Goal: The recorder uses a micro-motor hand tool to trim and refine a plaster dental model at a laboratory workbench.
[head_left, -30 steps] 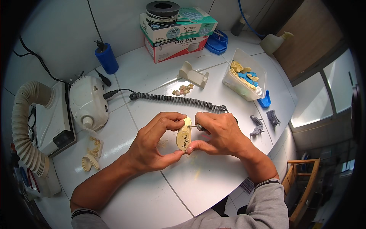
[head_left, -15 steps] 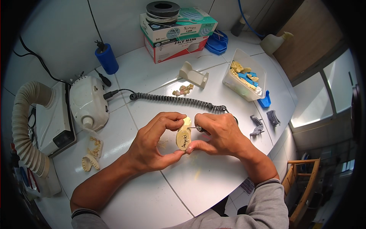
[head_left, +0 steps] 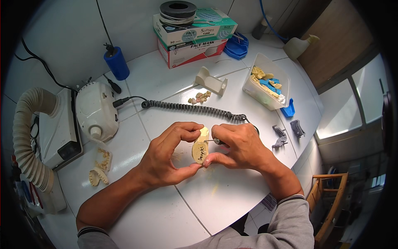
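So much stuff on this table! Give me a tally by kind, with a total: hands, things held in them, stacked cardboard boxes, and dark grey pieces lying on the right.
Hands: 2 – left hand, right hand
Held things: 2 – yellow model, slim tool
Cardboard boxes: 2 – upper box, lower box
Dark grey pieces: 2 – longer piece, shorter piece
Total: 8

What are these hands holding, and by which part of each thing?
The left hand grips a yellow block by its two ends, between thumb and fingers. The right hand grips a tool near its thin metal tip.
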The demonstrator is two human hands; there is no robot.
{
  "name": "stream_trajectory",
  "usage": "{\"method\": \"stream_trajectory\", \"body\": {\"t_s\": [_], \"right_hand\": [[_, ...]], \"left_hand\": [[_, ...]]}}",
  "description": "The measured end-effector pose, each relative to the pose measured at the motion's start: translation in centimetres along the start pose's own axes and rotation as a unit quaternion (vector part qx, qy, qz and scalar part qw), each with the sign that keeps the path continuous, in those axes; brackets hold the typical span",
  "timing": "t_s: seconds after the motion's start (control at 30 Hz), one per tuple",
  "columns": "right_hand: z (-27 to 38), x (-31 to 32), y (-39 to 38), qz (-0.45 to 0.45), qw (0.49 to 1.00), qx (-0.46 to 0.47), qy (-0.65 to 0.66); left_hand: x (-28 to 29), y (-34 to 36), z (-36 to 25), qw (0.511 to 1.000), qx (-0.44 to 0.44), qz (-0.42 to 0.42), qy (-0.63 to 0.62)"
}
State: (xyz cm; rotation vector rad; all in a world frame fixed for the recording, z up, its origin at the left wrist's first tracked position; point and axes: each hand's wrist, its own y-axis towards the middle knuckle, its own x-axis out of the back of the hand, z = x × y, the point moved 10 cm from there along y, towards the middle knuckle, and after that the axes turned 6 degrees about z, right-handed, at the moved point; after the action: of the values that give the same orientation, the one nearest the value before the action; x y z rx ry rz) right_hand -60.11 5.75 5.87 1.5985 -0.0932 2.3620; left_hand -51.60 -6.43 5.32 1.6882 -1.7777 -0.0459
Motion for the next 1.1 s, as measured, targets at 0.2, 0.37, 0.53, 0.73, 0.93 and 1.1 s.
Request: {"method": "stream_trajectory", "body": {"t_s": [0.2, 0.37, 0.53, 0.73, 0.93, 1.1], "right_hand": [[-0.21, 0.03, -0.09, -0.009, 1.0, 0.001, 0.007], [-0.03, 0.12, -0.01, -0.005, 1.0, 0.002, 0.005], [-0.01, -0.24, -0.05, 0.01, 1.0, 0.003, 0.007], [-0.14, 0.04, -0.01, 0.003, 1.0, -0.005, 0.004], [-0.25, 0.23, -0.05, -0.013, 1.0, 0.0, 0.007], [-0.05, 0.28, -0.01, -0.006, 1.0, -0.002, 0.004]], "left_hand": [[0.11, 0.03, -0.19, 1.0, -0.005, -0.001, 0.006], [0.1, 0.05, -0.21, 1.0, -0.006, -0.002, 0.001], [0.11, 0.07, -0.22, 1.0, -0.007, -0.002, 0.002], [0.13, 0.1, -0.19, 1.0, -0.001, 0.0, 0.003], [0.17, 0.08, -0.25, 1.0, -0.002, -0.002, 0.006], [0.17, 0.08, -0.36, 1.0, -0.007, -0.002, 0.011]]}}
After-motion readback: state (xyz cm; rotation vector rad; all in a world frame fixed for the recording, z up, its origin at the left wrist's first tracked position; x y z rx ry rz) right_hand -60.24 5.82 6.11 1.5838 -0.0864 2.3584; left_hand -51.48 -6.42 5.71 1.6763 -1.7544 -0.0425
